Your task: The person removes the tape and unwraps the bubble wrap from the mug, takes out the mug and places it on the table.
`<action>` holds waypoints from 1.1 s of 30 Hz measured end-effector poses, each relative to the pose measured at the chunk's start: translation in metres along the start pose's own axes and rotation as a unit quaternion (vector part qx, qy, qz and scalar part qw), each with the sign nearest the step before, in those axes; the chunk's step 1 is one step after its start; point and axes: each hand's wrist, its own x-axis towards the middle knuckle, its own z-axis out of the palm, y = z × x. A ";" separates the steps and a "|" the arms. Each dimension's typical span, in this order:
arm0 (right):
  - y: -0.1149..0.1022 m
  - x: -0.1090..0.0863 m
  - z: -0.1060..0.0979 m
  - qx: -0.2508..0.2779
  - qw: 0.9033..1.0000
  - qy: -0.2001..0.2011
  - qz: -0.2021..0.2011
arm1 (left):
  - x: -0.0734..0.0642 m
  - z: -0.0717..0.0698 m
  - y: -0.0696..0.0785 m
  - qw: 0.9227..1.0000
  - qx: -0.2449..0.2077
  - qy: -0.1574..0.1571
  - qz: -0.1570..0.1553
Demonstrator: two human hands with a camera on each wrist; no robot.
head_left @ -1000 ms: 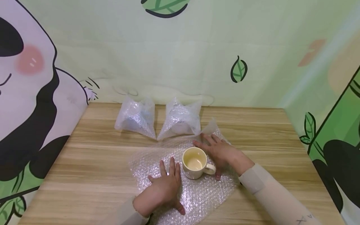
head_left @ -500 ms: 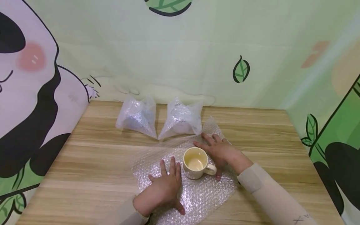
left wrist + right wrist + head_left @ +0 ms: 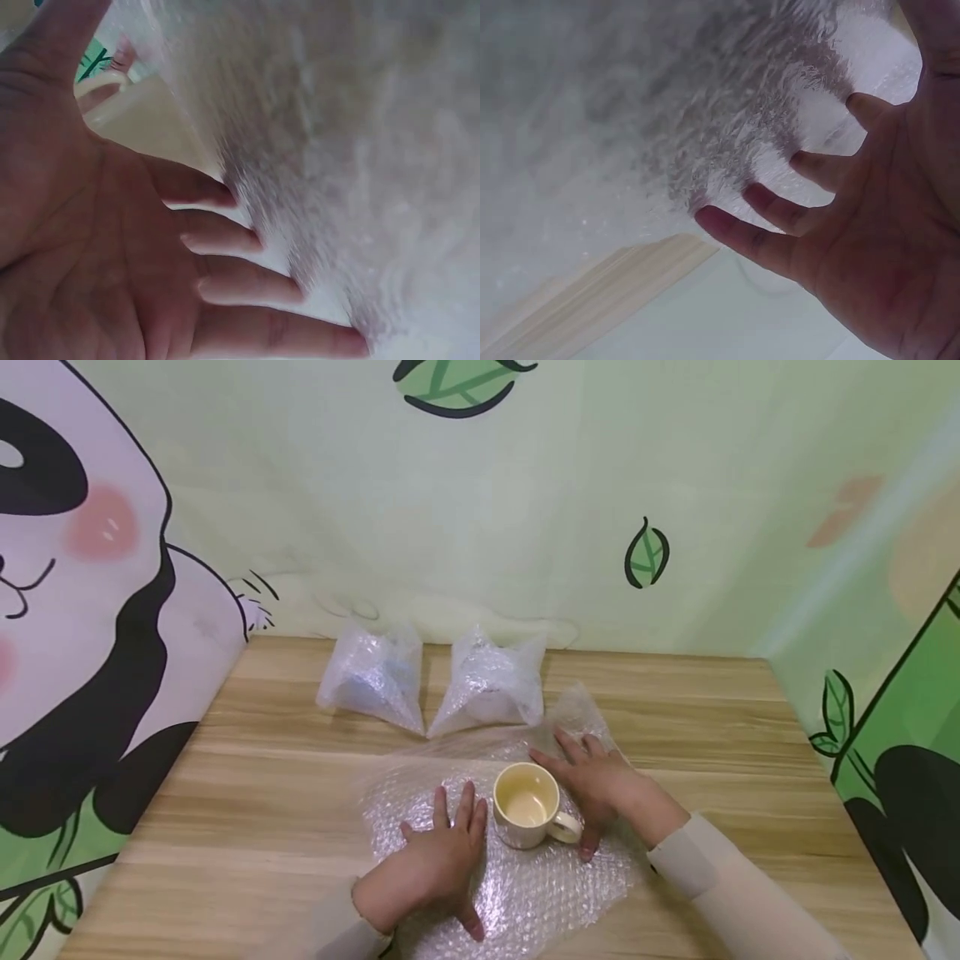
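Your left hand [image 3: 438, 864] and right hand [image 3: 597, 783], fingers straight and spread, rest on the bubble wrap [image 3: 558, 889], flanking the mug [image 3: 526, 810], which stands upright on this wrap. Beyond, two wrapped bundles [image 3: 491, 683] sit side by side on the wooden surface [image 3: 262, 785].

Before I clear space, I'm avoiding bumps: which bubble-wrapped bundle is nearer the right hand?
The right bubble-wrapped bundle, behind the cream mug; the left bubble-wrapped bundle sits farther from the right hand.

Head view from above, facing forward-down over bench [image 3: 262, 760]. Wrist views close in, palm-side of left hand [image 3: 442, 860] and right hand [image 3: 603, 785]; all share bubble wrap [image 3: 555, 885].
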 end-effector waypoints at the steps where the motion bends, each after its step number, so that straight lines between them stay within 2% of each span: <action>1: 0.000 -0.002 0.001 0.003 1.000 0.000 0.004 | 0.000 0.000 -0.001 1.000 0.003 0.002 0.007; 6: -0.002 -0.015 0.006 0.023 0.999 0.000 0.023 | 0.001 -0.001 -0.008 0.999 0.021 0.009 0.045; 20: -0.016 -0.048 0.023 0.050 0.995 0.007 0.081 | 0.012 -0.009 -0.030 0.992 0.004 -0.015 0.129; 27: -0.023 -0.056 0.027 0.058 0.993 0.015 0.102 | 0.016 -0.014 -0.038 0.988 -0.010 -0.030 0.152; 33: -0.026 -0.058 0.025 0.060 0.992 0.016 0.106 | 0.019 -0.019 -0.043 0.985 -0.036 -0.026 0.167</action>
